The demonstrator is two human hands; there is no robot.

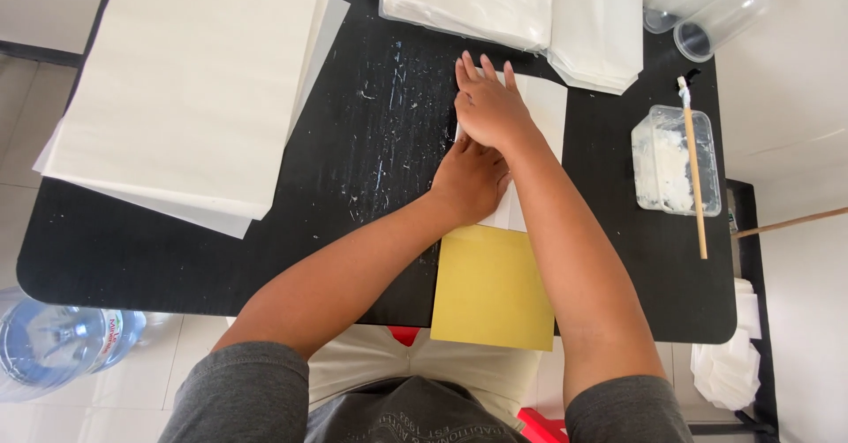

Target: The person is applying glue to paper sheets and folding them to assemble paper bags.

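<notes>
A white sheet of paper lies on the black table, over the far end of a yellow card. My right hand rests flat on the sheet's upper left part, fingers stretched out and close together. Nearer to me, my left hand presses palm down on the same sheet along its left edge, just below the right hand. Neither hand grips anything.
A big stack of white sheets covers the table's left side. Folded white paper piles sit at the far edge. A clear tub of white paste with a brush stands right, clear cups behind it. A water jug stands on the floor.
</notes>
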